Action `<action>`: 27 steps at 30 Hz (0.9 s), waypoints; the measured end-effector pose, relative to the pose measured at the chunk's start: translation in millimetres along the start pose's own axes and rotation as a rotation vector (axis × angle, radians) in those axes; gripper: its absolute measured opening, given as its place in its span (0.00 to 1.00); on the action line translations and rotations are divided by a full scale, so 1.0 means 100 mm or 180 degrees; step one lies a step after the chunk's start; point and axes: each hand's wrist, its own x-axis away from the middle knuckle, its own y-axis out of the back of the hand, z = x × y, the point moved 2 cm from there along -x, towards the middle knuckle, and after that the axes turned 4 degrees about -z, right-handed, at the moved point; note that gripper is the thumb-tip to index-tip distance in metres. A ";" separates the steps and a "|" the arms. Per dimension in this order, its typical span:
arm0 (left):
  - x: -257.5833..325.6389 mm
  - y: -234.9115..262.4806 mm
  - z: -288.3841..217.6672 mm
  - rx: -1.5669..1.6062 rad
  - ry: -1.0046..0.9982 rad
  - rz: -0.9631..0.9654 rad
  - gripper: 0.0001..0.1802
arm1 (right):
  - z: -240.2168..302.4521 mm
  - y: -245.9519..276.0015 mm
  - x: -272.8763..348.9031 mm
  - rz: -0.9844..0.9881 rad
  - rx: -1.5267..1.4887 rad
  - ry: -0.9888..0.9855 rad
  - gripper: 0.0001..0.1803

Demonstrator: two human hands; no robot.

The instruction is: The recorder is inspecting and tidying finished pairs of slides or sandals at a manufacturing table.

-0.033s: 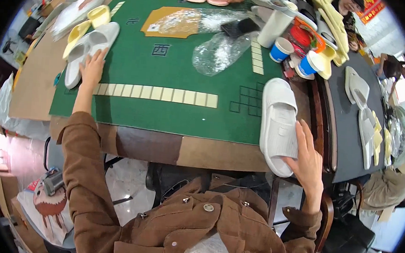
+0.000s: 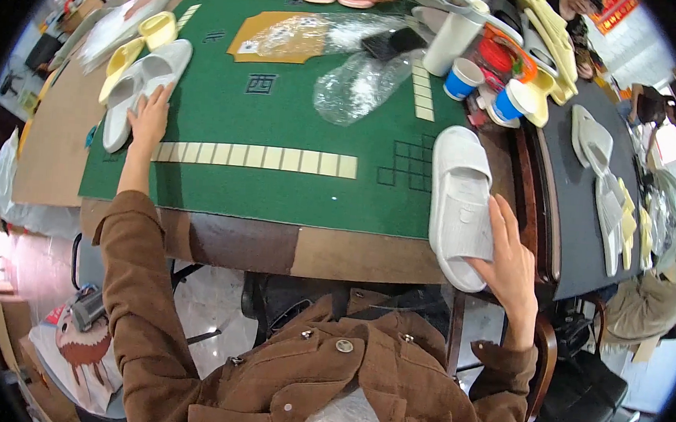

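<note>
On the near right corner of the green felt table (image 2: 277, 183), a white slide sandal (image 2: 459, 204) lies lengthwise, its heel end hanging just over the wooden border. The right hand (image 2: 509, 262) rests flat against its outer edge near the heel, fingers spread and not closed around it. Far across the felt, the left hand (image 2: 150, 117) is laid open on a pale grey sandal (image 2: 139, 87) at the left edge, touching it without gripping; a yellow sandal (image 2: 134, 44) lies just beside that one. Judging by this, both white and grey sandals are merely under the palms, neither lifted nor bagged, and the pairing or packing looks unfinished. Both are smooth, thick-soled moulded foam with a broad ribbed strap. Between the hands runs a row of cream tiles (image 2: 255, 157). Beyond sit crumpled clear plastic bags (image 2: 359, 83), thin and glossy, and two blue paper cups (image 2: 463, 77) near the cluttered far right.
</note>
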 end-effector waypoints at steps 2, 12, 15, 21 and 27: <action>0.00 0.01 -0.13 0.0080 0.0084 0.0125 0.27 | -0.02 -0.04 -0.05 0.0010 0.0023 0.0095 0.51; 1.06 1.79 -2.12 0.3417 -0.2183 -0.0069 0.26 | 0.62 -0.15 0.03 0.0192 -0.0546 0.1688 0.44; 1.55 1.96 -2.58 0.3329 -0.2543 0.0128 0.23 | 0.85 -0.26 0.00 0.0083 -0.0441 0.2043 0.37; 1.54 1.51 -2.78 0.2627 -0.2094 -0.0533 0.22 | 0.82 0.00 0.18 0.0155 -0.0253 0.2376 0.33; 1.32 1.47 -2.43 0.1886 -0.1526 -0.1042 0.29 | 0.11 0.22 0.16 -0.0054 0.0902 0.1883 0.33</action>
